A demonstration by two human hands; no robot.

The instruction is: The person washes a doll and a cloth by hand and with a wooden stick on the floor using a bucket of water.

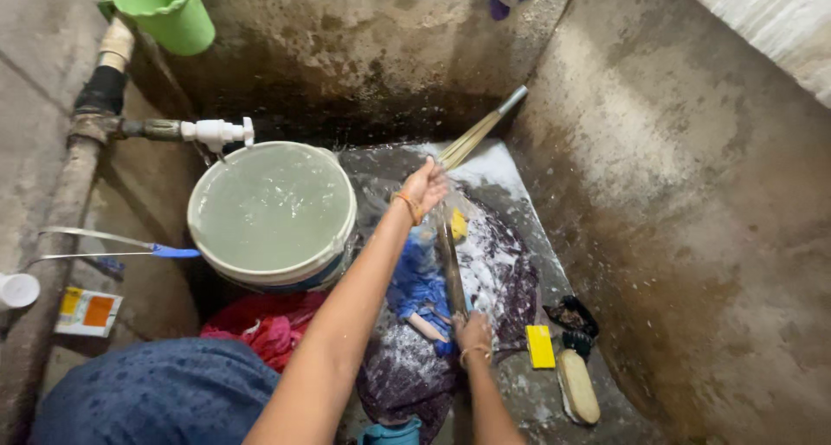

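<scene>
Fingers of both hands (left [425,185], right [473,331]) around wet cloth [451,267]

Bucket [271,211], centre left: white, blue band. Pail [166,10], upper left: green. Cloth [502,280], centre: dark purple, white suds. Garment [418,280]: blue. Soap [540,346], lower right: yellow. Clothes [264,324], lower left: red.

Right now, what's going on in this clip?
A person is washing laundry in a concrete wash basin. The left hand and right hand stretch a wet, twisted cloth between them over soapy dark fabric. A white bucket full of water stands under the tap. A yellow soap bar and scrub brush lie to the right.
</scene>
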